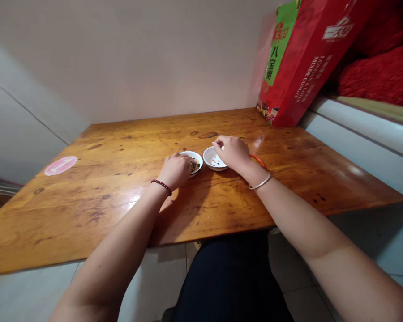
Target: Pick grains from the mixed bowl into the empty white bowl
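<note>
Two small white bowls sit touching at the middle of the wooden table (87,214). The left hand (175,170) curls over the left bowl (195,162) of mixed grains, fingers pinched inside, contents hidden. The right hand (233,153) pinches above the nearly empty right bowl (212,158), near a red bag (305,58) at the far right.

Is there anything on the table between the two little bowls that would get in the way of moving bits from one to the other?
Nothing visible. The left bowl of mixed grains and the right bowl sit side by side, almost touching, with the left hand and right hand at them.
</note>
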